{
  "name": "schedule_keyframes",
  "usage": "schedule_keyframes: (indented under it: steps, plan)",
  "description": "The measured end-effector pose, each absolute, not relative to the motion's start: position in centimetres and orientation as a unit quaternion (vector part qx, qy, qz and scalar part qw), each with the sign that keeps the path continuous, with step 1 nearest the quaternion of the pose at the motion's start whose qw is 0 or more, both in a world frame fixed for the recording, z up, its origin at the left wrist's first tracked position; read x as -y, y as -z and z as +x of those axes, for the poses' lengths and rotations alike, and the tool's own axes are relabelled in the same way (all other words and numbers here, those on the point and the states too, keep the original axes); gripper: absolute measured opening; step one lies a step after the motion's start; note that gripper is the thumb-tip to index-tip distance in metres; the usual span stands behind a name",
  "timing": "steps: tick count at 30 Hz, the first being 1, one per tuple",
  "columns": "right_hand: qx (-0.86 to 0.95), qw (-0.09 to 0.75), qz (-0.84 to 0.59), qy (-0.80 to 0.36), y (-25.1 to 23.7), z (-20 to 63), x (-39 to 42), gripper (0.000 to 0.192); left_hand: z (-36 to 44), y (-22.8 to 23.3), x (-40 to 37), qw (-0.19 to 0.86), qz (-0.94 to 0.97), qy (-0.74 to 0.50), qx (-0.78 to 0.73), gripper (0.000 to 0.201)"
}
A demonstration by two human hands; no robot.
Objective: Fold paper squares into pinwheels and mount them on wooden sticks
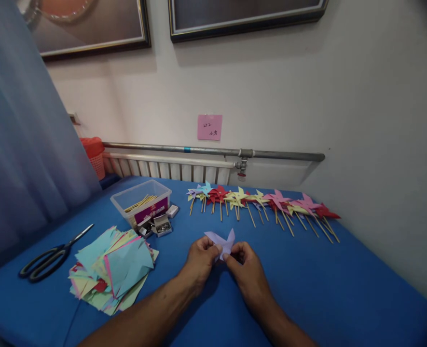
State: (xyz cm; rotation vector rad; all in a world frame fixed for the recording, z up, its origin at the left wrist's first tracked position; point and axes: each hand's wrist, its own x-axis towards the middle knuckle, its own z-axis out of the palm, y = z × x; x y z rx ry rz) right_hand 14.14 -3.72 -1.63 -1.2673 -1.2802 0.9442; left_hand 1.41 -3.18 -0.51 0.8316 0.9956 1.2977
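Note:
Between my two hands is a lavender paper pinwheel (226,243), its blades folded and pointing up and outward. My left hand (202,260) pinches it from the left with thumb and fingers. From the right, my right hand (247,267) grips its lower right side, the thumb near the centre. No stick shows on this pinwheel, and its underside is hidden. Left of my hands lies a loose pile of coloured paper pieces (126,265). Small boxes of metal pins (161,225) stand beyond it, beside a clear plastic tub (124,200) holding wooden sticks (141,203).
Finished pinwheels on sticks (237,196) lie in a row along the back of the blue-covered table (307,289). Black-handled scissors (56,255) lie at the left, near a blue curtain (28,135). A radiator (170,168) and pipe (209,151) run along the wall.

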Motion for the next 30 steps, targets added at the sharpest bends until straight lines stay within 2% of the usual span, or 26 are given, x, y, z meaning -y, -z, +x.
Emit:
schedule_keyframes:
  steps: [2, 6, 11, 17, 24, 30]
  plan:
    - [0.503, 0.539, -0.521, -0.430, 1.6, 14.1, 3.6, 0.029, 1.4, 0.6, 3.2, 0.615, 0.358, -0.554, -0.432, 0.030]
    - [0.460, 0.555, -0.466, -0.512, 1.7, 14.2, 3.3, 0.059, 1.4, 0.8, 3.1, 0.625, 0.369, -0.547, -0.417, 0.031]
    - [0.493, 0.514, -0.444, -0.544, 2.0, 15.0, 2.6, 0.043, 1.1, 0.6, 3.2, 0.625, 0.387, -0.530, -0.424, 0.030]
    - [0.470, 0.454, -0.444, -0.614, 0.8, 15.8, 2.8, 0.038, 0.6, 0.0, 3.4, 0.642, 0.416, -0.486, -0.421, 0.026]
    - [0.447, 0.473, -0.459, -0.604, 1.7, 16.0, 2.4, 0.039, 0.5, -0.5, 3.2, 0.635, 0.403, -0.489, -0.442, 0.022]
    - [0.442, 0.489, -0.454, -0.600, 2.7, 15.6, 1.8, 0.042, 0.5, 0.3, 2.8, 0.592, 0.424, -0.489, -0.480, 0.028]
